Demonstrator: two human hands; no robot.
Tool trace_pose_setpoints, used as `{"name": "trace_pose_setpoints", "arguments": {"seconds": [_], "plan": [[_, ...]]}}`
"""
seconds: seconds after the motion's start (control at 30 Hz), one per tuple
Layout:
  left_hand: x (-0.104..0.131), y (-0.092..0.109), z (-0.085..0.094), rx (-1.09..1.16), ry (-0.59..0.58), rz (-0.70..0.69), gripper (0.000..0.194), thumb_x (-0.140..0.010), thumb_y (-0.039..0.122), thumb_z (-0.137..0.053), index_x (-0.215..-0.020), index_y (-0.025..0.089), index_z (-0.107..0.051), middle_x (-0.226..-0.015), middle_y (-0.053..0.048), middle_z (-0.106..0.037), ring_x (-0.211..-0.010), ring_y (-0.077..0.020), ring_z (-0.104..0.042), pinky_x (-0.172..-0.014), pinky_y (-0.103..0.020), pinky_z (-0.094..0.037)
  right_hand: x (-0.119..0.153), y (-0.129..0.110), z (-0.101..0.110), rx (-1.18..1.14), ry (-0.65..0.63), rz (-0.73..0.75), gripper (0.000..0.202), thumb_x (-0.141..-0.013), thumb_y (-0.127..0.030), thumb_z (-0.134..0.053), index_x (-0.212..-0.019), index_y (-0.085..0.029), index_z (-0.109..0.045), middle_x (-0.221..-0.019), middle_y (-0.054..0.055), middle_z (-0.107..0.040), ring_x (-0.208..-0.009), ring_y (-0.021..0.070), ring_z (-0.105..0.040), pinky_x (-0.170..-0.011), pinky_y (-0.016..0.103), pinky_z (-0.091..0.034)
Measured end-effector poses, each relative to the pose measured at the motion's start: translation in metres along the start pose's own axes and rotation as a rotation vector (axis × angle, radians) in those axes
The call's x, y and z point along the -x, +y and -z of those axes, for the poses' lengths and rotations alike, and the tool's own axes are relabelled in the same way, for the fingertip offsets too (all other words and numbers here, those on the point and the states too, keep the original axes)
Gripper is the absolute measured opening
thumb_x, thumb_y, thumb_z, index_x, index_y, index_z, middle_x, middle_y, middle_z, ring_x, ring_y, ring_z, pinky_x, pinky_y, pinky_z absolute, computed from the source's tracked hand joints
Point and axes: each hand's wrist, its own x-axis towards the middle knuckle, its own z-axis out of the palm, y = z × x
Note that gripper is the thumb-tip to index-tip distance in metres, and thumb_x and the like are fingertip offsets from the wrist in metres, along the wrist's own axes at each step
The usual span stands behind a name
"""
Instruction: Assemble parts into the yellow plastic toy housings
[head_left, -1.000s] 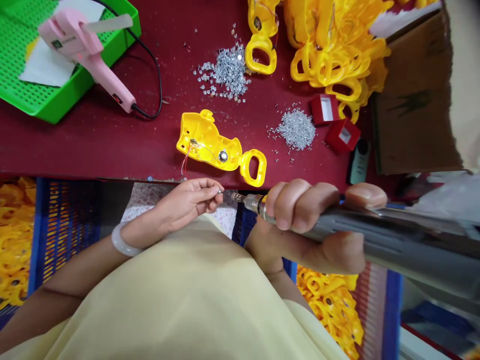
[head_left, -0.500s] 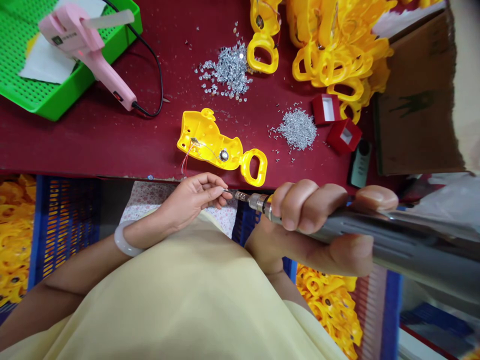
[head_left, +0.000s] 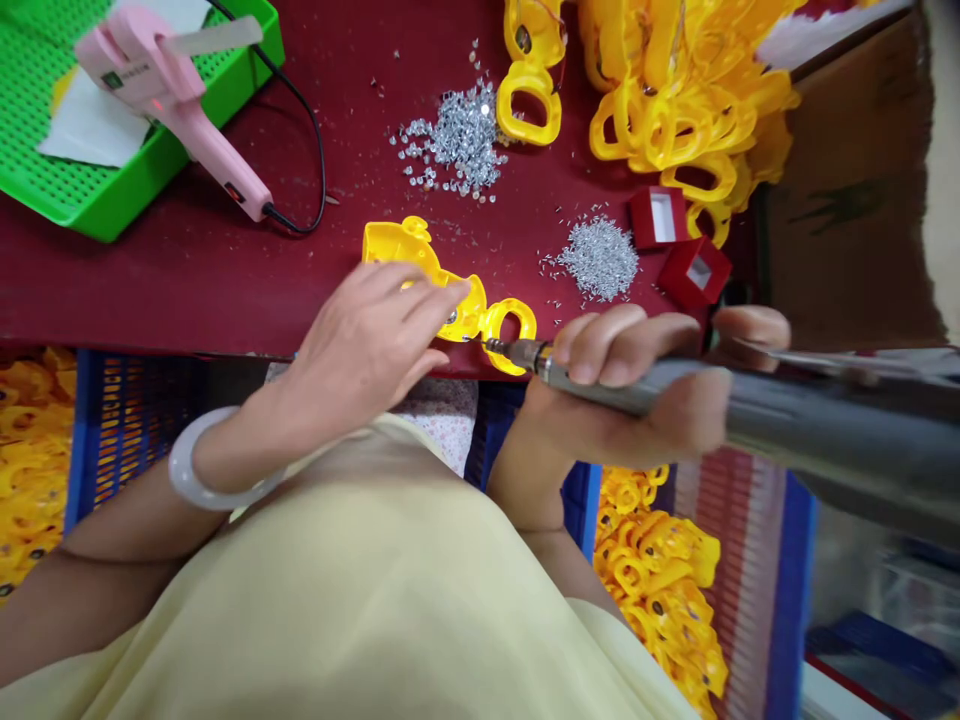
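Note:
In the head view, a yellow plastic shell half [head_left: 401, 240] with a loop handle lies at the table's front edge. My left hand [head_left: 364, 335], with a pale bangle on its wrist, reaches over this shell with fingers stretched out and thumb apart. It covers the shell's middle; whether the fingertips touch it I cannot tell. My right hand [head_left: 619, 350] is wrapped round a grey electric screwdriver [head_left: 795, 410], held nearly level. The tip points left, in front of the shell's loop handle. Behind that tool lies a heap of small screws [head_left: 600, 258].
Silvery round pieces [head_left: 465, 140] are heaped farther back. Yellow shells [head_left: 675, 110] pile up at the back right near red boxes [head_left: 694, 272] and a cardboard box [head_left: 855, 220]. A pink glue gun [head_left: 187, 130] leans on a green basket [head_left: 131, 215]. A blue crate [head_left: 124, 440] stands below left.
My left hand has moved up and forward from the screwdriver's tip to over the yellow shell, its fingers now stretched out. My right hand has raised the screwdriver slightly, toward the table edge.

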Motion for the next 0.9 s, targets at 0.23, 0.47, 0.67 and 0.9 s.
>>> {"name": "trace_pose_setpoints", "arguments": {"seconds": [0.23,0.47,0.67,0.9], "plan": [[-0.03,-0.03,-0.017,-0.26,-0.099,-0.102,0.058,-0.091,0.023,-0.058,-0.146,0.017,-0.037,-0.141,-0.013,-0.055,-0.143,-0.0327,-0.038,-0.118,-0.062,-0.021,0.002,0.036,-0.022,-0.128,0.103,0.005,0.012,-0.087,-0.031,-0.05,-0.099,-0.031,-0.053,-0.055,-0.009,-0.026,-0.038,0.008,-0.035,-0.038,0.019,-0.033],[-0.026,-0.032,-0.021,-0.18,-0.108,-0.038,0.058,-0.087,0.017,-0.065,-0.14,0.01,-0.044,-0.139,-0.015,-0.057,-0.141,-0.033,-0.041,-0.12,-0.056,-0.02,0.007,0.039,-0.022,0.081,0.106,-0.068,0.021,-0.086,-0.048,-0.047,-0.1,-0.032,-0.044,-0.057,-0.009,-0.021,-0.036,0.0101,-0.031,-0.038,0.024,-0.03],[-0.027,-0.034,-0.023,-0.103,-0.069,-0.02,0.06,-0.082,0.015,-0.07,-0.138,0.017,-0.047,-0.136,-0.011,-0.06,-0.141,-0.0334,-0.041,-0.12,-0.057,-0.019,0.006,0.039,-0.023,0.249,0.061,-0.14,0.036,-0.087,-0.065,-0.035,-0.095,-0.033,-0.048,-0.058,-0.008,-0.015,-0.037,0.0116,-0.026,-0.04,0.027,-0.027],[-0.025,-0.029,-0.022,-0.081,-0.093,0.023,0.064,-0.077,0.009,-0.074,-0.135,0.015,-0.048,-0.138,-0.013,-0.058,-0.144,-0.033,-0.037,-0.12,-0.054,-0.018,0.011,0.045,-0.018,0.363,0.043,-0.1,0.039,-0.088,-0.067,-0.034,-0.098,-0.034,-0.051,-0.058,-0.008,-0.016,-0.037,0.0116,-0.027,-0.042,0.027,-0.028]]}}
